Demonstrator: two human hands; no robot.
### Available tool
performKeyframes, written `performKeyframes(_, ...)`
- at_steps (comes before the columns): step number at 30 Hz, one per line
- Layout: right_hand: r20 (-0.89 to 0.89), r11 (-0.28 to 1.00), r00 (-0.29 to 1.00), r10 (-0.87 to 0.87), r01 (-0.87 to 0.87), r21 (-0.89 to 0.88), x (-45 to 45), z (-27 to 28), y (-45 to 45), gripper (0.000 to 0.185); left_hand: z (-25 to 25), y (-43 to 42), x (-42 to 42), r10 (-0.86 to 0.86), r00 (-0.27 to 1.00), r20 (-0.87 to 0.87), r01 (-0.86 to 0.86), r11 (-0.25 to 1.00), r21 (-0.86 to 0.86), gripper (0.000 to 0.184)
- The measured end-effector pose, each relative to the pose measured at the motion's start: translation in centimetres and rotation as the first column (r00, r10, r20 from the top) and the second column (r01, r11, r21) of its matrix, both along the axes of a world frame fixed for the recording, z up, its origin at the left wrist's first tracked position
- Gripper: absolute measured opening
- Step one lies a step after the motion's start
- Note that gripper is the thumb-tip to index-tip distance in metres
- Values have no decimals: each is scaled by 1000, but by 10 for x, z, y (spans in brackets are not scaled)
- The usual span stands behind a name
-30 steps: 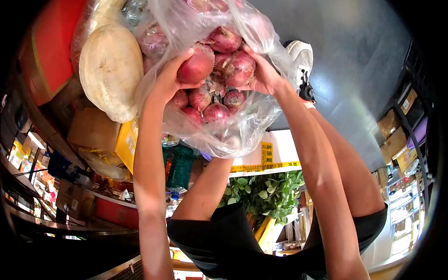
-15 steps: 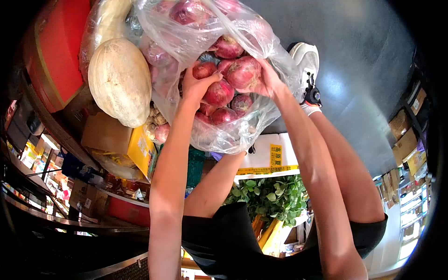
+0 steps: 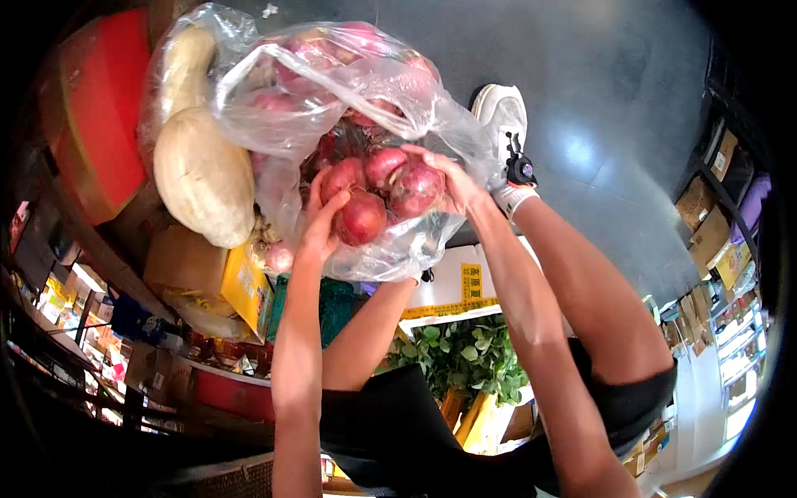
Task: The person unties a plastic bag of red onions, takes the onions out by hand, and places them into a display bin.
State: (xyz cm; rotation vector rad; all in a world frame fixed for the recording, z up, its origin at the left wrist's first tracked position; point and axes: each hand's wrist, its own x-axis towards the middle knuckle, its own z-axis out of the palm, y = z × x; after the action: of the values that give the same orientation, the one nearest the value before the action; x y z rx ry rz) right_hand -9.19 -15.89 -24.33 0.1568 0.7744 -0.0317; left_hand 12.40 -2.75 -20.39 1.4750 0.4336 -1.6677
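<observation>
A clear plastic bag (image 3: 274, 124) full of red onions lies open in front of me. My left hand (image 3: 321, 220) is curled against red onions (image 3: 360, 217) at the left of the opening, with its thumb on the nearest one. On the right, my right hand (image 3: 448, 181) wraps round another red onion (image 3: 416, 189), fingers over its top. Between the hands the onions touch each other. Part of each hand's fingers is hidden behind the onions.
A large pale squash (image 3: 202, 178) lies left of the bag, beside a cardboard box (image 3: 184, 267). Below the bag, a white box (image 3: 444, 286) with yellow tape stands near green leaves (image 3: 465, 353). My shoe (image 3: 501, 124) is on the dark floor (image 3: 614, 149).
Both hands have moved lower in view with onions between them. The bag's upper part has folded down, and more floor shows above it. The left hand's grip on the onions has changed.
</observation>
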Motion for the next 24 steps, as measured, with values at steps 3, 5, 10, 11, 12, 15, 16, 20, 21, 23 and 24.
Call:
performKeyframes(3, 20, 992, 993, -117, 118, -34, -10, 56, 20, 72, 66, -4, -8, 41, 998, 51, -40, 999, -15, 68)
performKeyframes(5, 31, 972, 975, -221, 223, -72, -12, 109, 26, 77, 113, -8, -9, 85, 995, 59, -81, 995, -62, 74)
performKeyframes(10, 85, 934, 950, -299, 310, -175, -3, 275, -13, 96, 279, -57, -14, 179, 968, 174, -129, 955, -266, 82)
performKeyframes(11, 147, 919, 942, -303, 329, -216, 3, 313, -30, 98, 316, -69, -14, 232, 954, 190, -171, 942, -290, 85)
performKeyframes(12, 211, 903, 931, -299, 348, -253, 6, 347, -44, 99, 355, -82, -14, 285, 939, 193, -214, 922, -322, 89)
performKeyframes(15, 328, 871, 916, -230, 344, -351, 24, 468, -94, 112, 469, -114, -4, 360, 906, 221, -200, 826, -528, 104)
performKeyframes(16, 397, 845, 891, -219, 377, -380, 37, 515, -107, 112, 509, -122, 0, 382, 893, 238, -180, 788, -589, 108)
performKeyframes(20, 399, 706, 899, -180, 400, -584, 58, 692, -133, 114, 673, -136, 3, 436, 835, 336, -116, 736, -667, 107)
performKeyframes(21, 411, 682, 895, -173, 409, -605, 64, 731, -133, 114, 691, -128, 3, 476, 805, 354, -78, 677, -732, 106)
performKeyframes(23, 462, 656, 872, -163, 445, -609, 81, 803, -126, 114, 740, -116, 13, 463, 823, 329, -12, 593, -805, 107)
performKeyframes(24, 489, 656, 856, -170, 468, -592, 90, 828, -118, 115, 749, -105, 14, 477, 795, 375, 16, 600, -799, 105)
